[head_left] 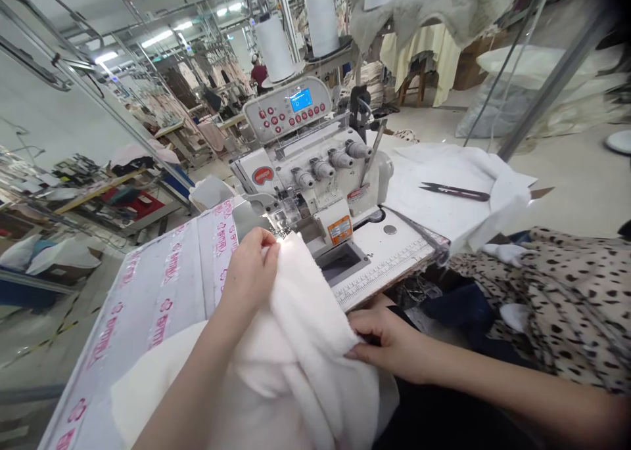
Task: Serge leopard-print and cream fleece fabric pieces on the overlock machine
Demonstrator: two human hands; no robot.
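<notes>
A length of white plush fabric (300,286) runs from the needle area of an overlock sewing machine (315,180) down over the table's front edge. Close to the presser foot, my left hand (251,259) pinches the fabric's upper left edge between thumb and fingers. My right hand (389,341) grips its right edge lower down, just below the front edge of the machine bed. The machine's blue display (301,100) is lit, and a lamp shines on the fabric by the needle. The stitching point itself is partly hidden by the fabric and fingers.
Thread snips (456,192) lie on white cloth (424,207) right of the machine. Spotted fabric (582,292) is heaped at the lower right. A covering with pink print (167,286) spreads over the left table. Thread cones (276,48) stand behind; a person (257,74) is far back.
</notes>
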